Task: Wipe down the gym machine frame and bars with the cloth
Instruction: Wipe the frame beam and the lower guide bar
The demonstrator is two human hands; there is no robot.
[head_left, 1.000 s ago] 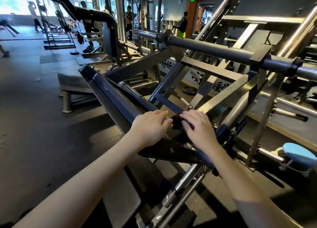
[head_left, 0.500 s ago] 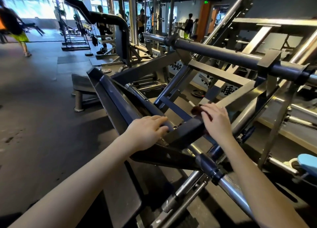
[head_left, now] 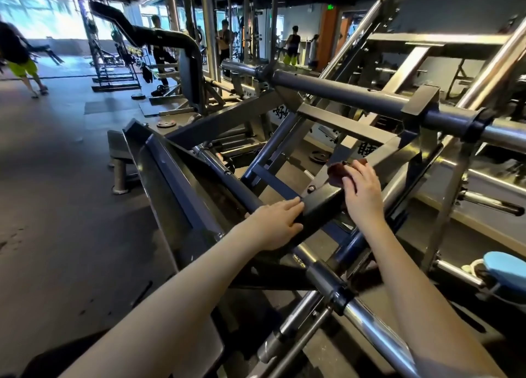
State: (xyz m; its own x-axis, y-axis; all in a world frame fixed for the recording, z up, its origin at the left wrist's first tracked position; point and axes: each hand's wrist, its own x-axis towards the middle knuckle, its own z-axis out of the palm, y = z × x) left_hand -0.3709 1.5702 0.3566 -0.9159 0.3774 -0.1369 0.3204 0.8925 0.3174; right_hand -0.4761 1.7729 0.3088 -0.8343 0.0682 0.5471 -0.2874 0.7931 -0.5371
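- The gym machine (head_left: 341, 118) is a lattice of grey and dark blue steel members, and the slanted frame bar (head_left: 321, 204) at its centre rises from lower left to upper right.
- The left hand (head_left: 273, 224) rests on the lower end of the slanted frame bar. Its fingers are straight and together, laid flat on the metal, and it holds nothing.
- The cloth (head_left: 336, 174), dark reddish brown and bunched, lies on top of the slanted frame bar, further up it than the left hand.
- The right hand (head_left: 363, 192) lies palm down over the cloth and presses it onto the bar with fingers that are extended and only slightly bent. The far edge of the cloth shows beyond the fingertips. Whether the thumb hooks under the cloth cannot be told.
- A thick round bar (head_left: 341, 92) crosses the machine above and beyond the slanted frame bar.
- A chrome bar (head_left: 373, 323) runs below the slanted frame bar, nearer the camera, passing between the two forearms.
- A blue pad (head_left: 506, 266) sits low to the right of the slanted frame bar.
- Far to the left of the slanted frame bar, a person in yellow-green shorts (head_left: 20, 53) stands on the dark floor (head_left: 57, 206).
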